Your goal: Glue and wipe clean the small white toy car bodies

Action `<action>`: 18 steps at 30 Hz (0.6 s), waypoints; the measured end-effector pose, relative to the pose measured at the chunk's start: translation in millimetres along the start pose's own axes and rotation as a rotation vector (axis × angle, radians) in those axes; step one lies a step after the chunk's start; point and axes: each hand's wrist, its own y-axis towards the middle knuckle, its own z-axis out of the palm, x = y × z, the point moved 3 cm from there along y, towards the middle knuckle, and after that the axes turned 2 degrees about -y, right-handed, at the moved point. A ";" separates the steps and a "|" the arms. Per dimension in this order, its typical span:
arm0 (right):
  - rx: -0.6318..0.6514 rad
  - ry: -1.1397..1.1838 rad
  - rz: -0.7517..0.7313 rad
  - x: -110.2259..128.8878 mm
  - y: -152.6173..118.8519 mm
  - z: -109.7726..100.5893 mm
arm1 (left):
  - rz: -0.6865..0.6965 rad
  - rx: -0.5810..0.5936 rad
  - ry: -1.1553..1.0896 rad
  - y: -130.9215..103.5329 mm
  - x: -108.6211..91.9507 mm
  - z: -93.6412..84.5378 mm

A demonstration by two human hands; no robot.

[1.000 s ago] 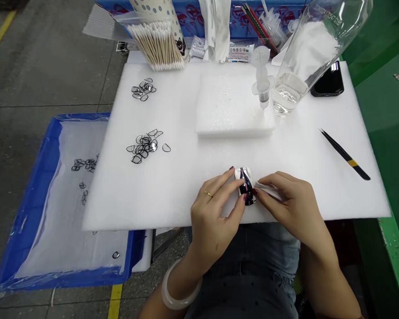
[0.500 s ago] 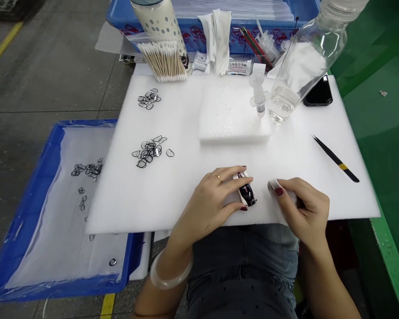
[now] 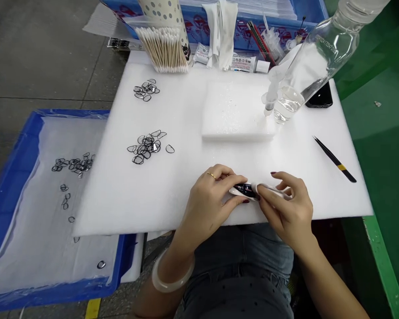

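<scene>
Head view: two hands work at the near edge of a white foam sheet (image 3: 186, 177) covering the tabletop. The left hand (image 3: 209, 201) closes its grip around one small dark, glossy part with white trim (image 3: 244, 190), thumb below and fingers over the top. The right hand (image 3: 287, 208) pinches one small white wipe (image 3: 269, 189) and presses it against the part's right end, so the part lies between the two grips, touching both. One gold ring (image 3: 211, 175) sits on a left finger, and one pale bangle (image 3: 171, 279) on the left wrist.

Farther back lie two heaps of black-rimmed lenses (image 3: 148, 145) on the foam, one thicker foam block (image 3: 236, 110), one syringe (image 3: 271, 95), one clear bottle (image 3: 314, 57) tilted over it, one phone (image 3: 320, 98), one bundle of cotton swabs (image 3: 164, 48) and one pair of black tweezers (image 3: 334, 158) well right of the hands. One blue tray (image 3: 16, 168) at the left holds more loose lenses.
</scene>
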 end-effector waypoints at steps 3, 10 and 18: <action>-0.020 -0.035 0.021 1.1 -4.1 3.5 | -0.006 0.018 -0.025 -0.1 0.4 -0.4; 0.135 0.161 -0.241 7.7 -3.8 -8.0 | -0.006 0.079 -0.041 -0.4 0.8 -2.9; -0.013 -0.209 -0.084 -21.0 31.7 -38.5 | 0.025 0.036 0.002 0.3 -0.3 0.6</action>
